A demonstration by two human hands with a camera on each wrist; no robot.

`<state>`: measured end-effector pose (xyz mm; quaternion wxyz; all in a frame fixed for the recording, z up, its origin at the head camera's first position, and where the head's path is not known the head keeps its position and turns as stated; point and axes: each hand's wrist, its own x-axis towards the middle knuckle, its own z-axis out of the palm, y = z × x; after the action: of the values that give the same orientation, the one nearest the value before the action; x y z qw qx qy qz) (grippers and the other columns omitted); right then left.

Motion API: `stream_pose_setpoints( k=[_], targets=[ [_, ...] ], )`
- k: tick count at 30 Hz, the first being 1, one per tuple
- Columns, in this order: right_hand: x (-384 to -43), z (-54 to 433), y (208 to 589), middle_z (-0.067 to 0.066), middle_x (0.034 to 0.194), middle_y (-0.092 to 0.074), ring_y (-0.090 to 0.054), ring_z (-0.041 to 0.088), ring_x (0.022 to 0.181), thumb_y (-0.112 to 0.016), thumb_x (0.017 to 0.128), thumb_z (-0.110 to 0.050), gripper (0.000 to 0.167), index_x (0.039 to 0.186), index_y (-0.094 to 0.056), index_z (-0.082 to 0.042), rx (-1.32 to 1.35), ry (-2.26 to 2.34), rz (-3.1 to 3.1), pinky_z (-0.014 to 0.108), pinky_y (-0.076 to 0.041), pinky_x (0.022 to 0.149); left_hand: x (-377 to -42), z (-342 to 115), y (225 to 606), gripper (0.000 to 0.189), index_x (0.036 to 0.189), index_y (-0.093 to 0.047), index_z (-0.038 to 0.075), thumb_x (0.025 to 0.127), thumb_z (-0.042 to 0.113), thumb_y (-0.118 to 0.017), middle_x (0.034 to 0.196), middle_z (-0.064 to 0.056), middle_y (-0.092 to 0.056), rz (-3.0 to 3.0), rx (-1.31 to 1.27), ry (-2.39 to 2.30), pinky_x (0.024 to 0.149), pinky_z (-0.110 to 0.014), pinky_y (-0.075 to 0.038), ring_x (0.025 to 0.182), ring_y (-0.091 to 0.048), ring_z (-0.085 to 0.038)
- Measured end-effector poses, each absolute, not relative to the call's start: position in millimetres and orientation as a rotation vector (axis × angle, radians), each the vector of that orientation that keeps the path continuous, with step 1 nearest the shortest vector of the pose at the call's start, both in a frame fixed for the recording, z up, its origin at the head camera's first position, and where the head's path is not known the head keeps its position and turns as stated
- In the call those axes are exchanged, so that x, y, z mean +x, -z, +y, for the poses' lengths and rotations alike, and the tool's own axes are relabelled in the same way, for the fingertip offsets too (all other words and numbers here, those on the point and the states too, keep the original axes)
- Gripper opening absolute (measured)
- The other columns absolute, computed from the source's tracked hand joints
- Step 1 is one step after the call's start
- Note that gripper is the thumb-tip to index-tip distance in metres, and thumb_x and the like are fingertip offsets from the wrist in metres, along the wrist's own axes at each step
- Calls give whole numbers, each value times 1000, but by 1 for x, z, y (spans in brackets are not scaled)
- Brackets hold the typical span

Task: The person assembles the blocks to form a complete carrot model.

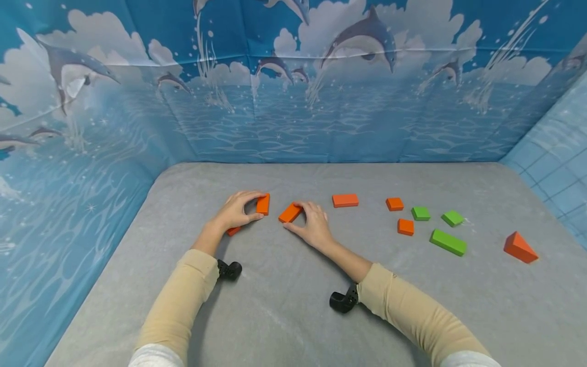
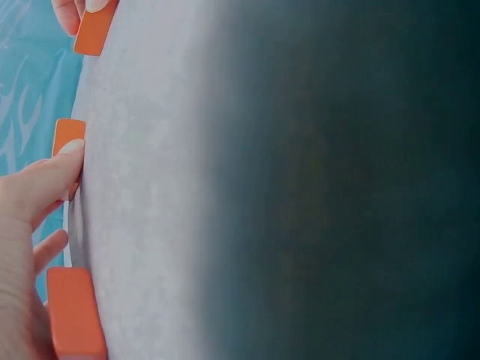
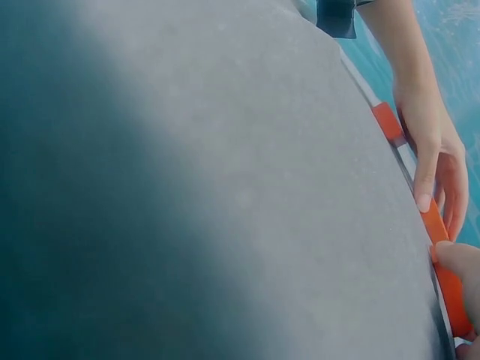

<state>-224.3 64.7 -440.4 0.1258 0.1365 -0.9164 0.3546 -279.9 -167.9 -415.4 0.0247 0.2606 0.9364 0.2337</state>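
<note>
My left hand (image 1: 236, 209) pinches an orange block (image 1: 263, 204) between thumb and fingers, the thumb at its near end. Just to the right, my right hand (image 1: 315, 224) grips a second orange block (image 1: 290, 212), which lies slanted, thumb at one end and fingertips at the other. A short gap separates the two blocks. Partly hidden under the left hand is another orange block (image 1: 233, 231); the left wrist view shows this orange block (image 2: 76, 313) close beside the palm. In the right wrist view, both hands' blocks appear along the right edge.
Right of the hands lies an orange block (image 1: 345, 200). Farther right are two small orange blocks (image 1: 395, 204), two small green blocks (image 1: 421, 213), a long green block (image 1: 448, 242) and an orange triangular block (image 1: 520, 247). A dolphin-print curtain (image 1: 293, 117) hangs behind the grey table (image 1: 284, 306).
</note>
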Motion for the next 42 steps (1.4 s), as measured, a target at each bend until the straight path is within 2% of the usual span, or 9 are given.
stream_pose_setpoints(
  k=[7, 13, 19, 27, 34, 42],
  targets=[
    [-222, 77, 427, 14, 118, -56, -47, 31, 111, -76, 75, -27, 55, 121, -57, -5, 473, -1198, -2632, 54, -31, 92, -281, -168, 415, 58, 134, -47, 15, 82, 30, -69, 138, -10, -43, 2883, 808, -728, 105, -51, -21, 128, -34, -30],
    [-214, 110, 413, 15, 122, -55, -45, 32, 117, -76, 75, -19, 56, 123, -54, -2, 593, -1250, -2607, 51, -27, 102, -280, -169, 413, 58, 134, -48, 15, 82, 30, -69, 139, -10, -43, 2877, 813, -725, 105, -51, -20, 128, -34, -31],
    [-204, 154, 408, 16, 131, -48, -43, 32, 117, -75, 76, -15, 57, 126, -51, -3, 716, -1326, -2645, 49, -35, 96, -280, -169, 413, 58, 133, -48, 14, 82, 28, -70, 139, -10, -43, 2871, 816, -725, 105, -50, -19, 128, -34, -31],
    [-194, 196, 414, 11, 131, -48, -42, 30, 117, -75, 76, -20, 59, 128, -50, -8, 844, -1328, -2758, 51, -32, 97, -279, -168, 412, 57, 134, -48, 15, 82, 29, -69, 140, -9, -42, 2866, 791, -709, 106, -49, -19, 128, -34, -30],
    [-193, 213, 422, 12, 132, -47, -36, 30, 125, -73, 78, -19, 59, 130, -49, -7, 900, -1361, -2799, 50, -26, 101, -280, -167, 413, 57, 134, -48, 17, 83, 30, -68, 140, -7, -42, 2856, 790, -708, 105, -49, -20, 128, -34, -30],
    [-195, 219, 422, 12, 131, -48, -40, 27, 122, -72, 79, -18, 57, 130, -49, -6, 910, -1396, -2792, 47, -28, 100, -282, -169, 416, 56, 134, -48, 18, 83, 30, -68, 140, -7, -42, 2867, 801, -705, 106, -48, -20, 128, -34, -29]
  ],
)
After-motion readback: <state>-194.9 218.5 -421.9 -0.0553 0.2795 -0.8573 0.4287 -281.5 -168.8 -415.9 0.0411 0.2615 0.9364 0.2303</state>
